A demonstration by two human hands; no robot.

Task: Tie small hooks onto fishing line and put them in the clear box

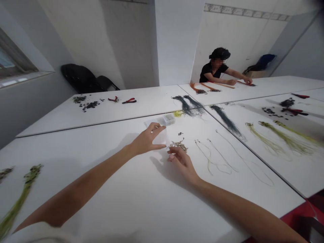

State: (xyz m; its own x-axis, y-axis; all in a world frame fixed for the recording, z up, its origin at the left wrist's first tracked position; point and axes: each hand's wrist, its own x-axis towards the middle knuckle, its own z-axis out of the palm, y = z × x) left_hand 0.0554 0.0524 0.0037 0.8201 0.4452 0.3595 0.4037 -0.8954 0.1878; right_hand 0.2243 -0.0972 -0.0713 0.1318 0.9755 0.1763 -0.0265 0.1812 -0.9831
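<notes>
Nearest, well out to the left of my hands, a green bundle [27,182] lies on the white table [113,209]. My right hand [180,161] hangs with its fingers curled and the thumb close to the forefinger; whether anything small is pinched there I cannot tell. My left hand [154,136] has thumb and fingers spread well apart, over or around the clear plastic [160,139], and I can't make out how firmly they touch it. Just beyond my right fingertips sits the pile [179,145] of thin brownish pieces; if my knuckles brushed it, the pieces could scatter or mix with the black bits [180,134] behind. To the right of that hand lie loose cords [209,156], and a sideways sweep of my wrist might snag or tangle them. Past my left fingertips stands the small box [169,118], close enough, I judge, that dragging the plastic could nudge it into the yellow bits [178,114] beside it. Beyond both hands are dark bundles [188,105], and far off to the right a co-worker [215,69] leans over the orange bundles [198,88].
</notes>
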